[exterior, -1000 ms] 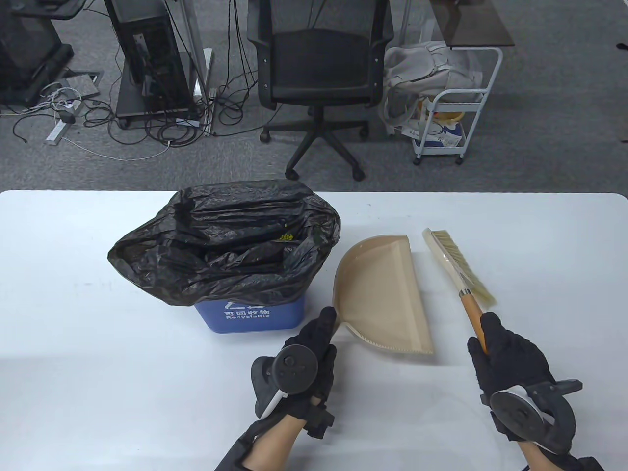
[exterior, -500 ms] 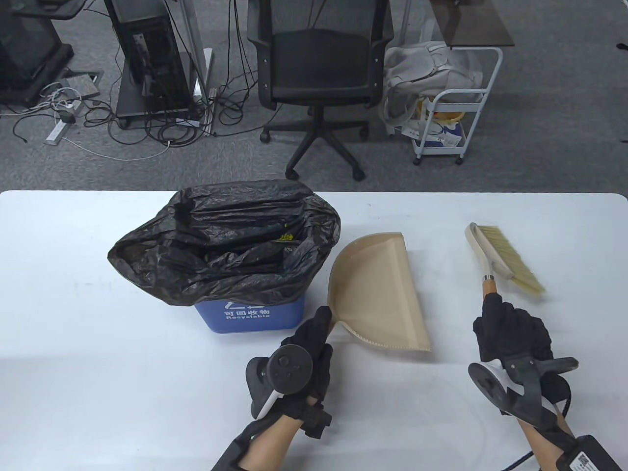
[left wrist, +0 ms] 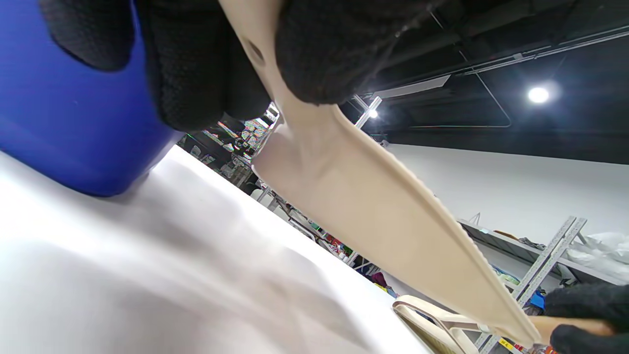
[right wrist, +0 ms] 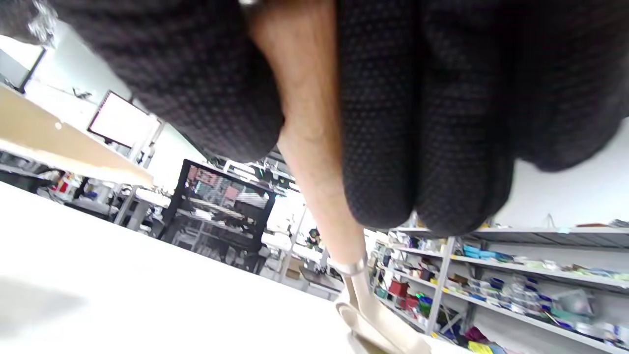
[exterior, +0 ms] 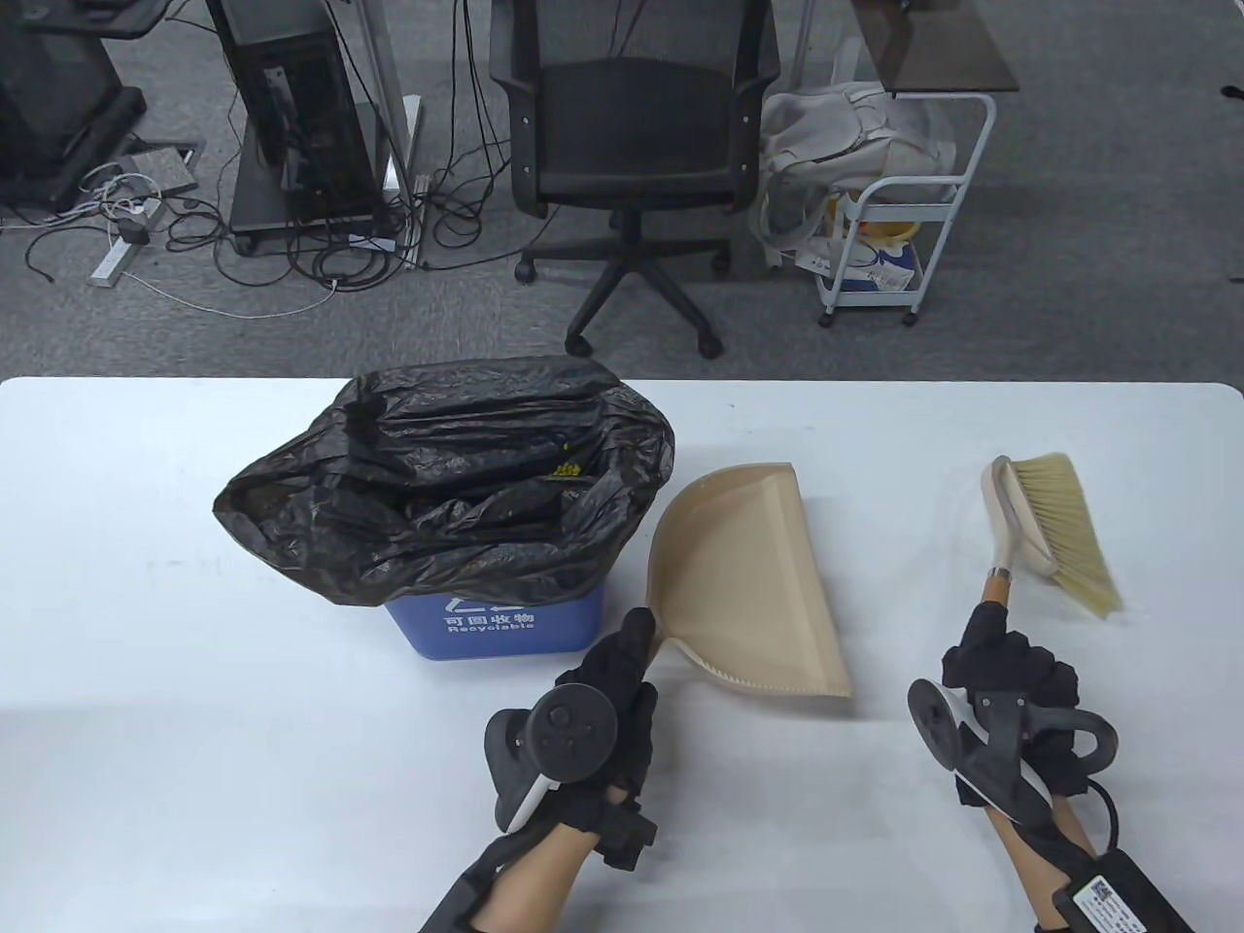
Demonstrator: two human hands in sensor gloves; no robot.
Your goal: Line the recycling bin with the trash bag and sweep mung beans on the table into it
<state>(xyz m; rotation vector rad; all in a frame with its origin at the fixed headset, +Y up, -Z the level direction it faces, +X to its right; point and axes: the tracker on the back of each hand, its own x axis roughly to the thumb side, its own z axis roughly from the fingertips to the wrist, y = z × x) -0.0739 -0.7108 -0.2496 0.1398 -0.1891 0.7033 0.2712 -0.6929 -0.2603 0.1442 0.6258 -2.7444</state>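
Note:
A blue recycling bin lined with a crumpled black trash bag stands left of centre on the white table; a few yellowish beans show inside the bag. My left hand grips the handle of a beige dustpan, which is lifted just right of the bin; the dustpan hangs over the table in the left wrist view. My right hand grips the wooden handle of a hand brush, whose pale bristles point right; the brush handle shows between my fingers.
Beyond the table's far edge stand a black office chair, a white wire cart with bags, and computer stands with floor cables.
My right hand has carried the brush to the right, turning the bristles outward. The dustpan in my left hand has shifted slightly left, then held still.

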